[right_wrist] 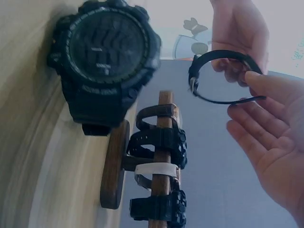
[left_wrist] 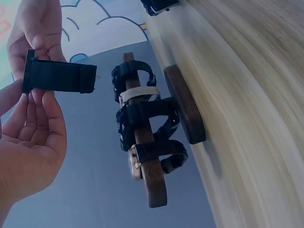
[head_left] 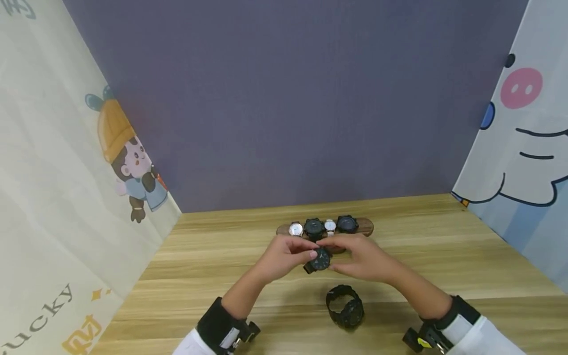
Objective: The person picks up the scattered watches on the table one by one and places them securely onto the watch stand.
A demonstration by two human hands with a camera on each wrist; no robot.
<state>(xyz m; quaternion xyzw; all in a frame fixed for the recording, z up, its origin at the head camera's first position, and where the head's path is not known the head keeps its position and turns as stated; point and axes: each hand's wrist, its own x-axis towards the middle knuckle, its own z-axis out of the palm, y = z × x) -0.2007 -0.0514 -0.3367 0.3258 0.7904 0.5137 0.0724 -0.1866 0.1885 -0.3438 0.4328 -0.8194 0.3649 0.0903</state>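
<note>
A black wristwatch [head_left: 320,259] with a dark round face is held between both hands above the table. My left hand [head_left: 284,256] pinches it at one side, its thumb over the edge of the face. From the other side my right hand [head_left: 361,256] grips the watch between thumb and fingers. In the right wrist view the watch's strap [right_wrist: 209,57] curves round in a loop, buckle outward. Just beyond the hands stands a wooden watch stand [head_left: 366,227] whose bar carries several watches, two with white faces and two black and chunky.
A chunky black digital watch [head_left: 350,313] lies on the wood-grain table [head_left: 199,276], nearer to me than the hands. The stand's base [left_wrist: 185,104] rests on the tabletop. A grey-blue panel [head_left: 284,98] rises behind, with printed cloths at both sides.
</note>
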